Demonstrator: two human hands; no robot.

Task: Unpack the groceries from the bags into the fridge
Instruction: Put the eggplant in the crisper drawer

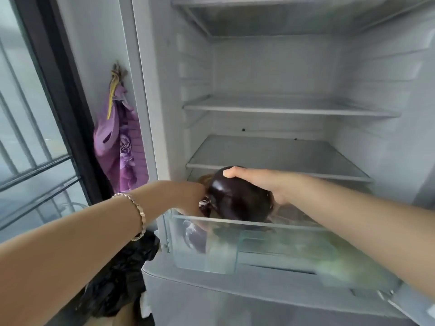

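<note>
A big dark purple aubergine (pixel 237 196) hangs just above the clear crisper drawer (pixel 235 250) at the bottom of the open fridge. My right hand (pixel 266 182) grips it from the right, thumb over its top. My left hand (pixel 186 196) reaches in from the left and holds its stem end; the fingers are hidden behind the fruit. A second purple aubergine (pixel 195 234) and pale green vegetables (pixel 329 262) show blurred through the drawer's front wall. A black plastic bag (pixel 122 278) lies on the floor below my left forearm.
Glass shelves (pixel 282 107) stand bare above the drawer, one (pixel 270 154) right over it. A purple cloth bag (pixel 120 147) hangs on the wall left of the fridge. A barred window (pixel 28 137) fills the far left.
</note>
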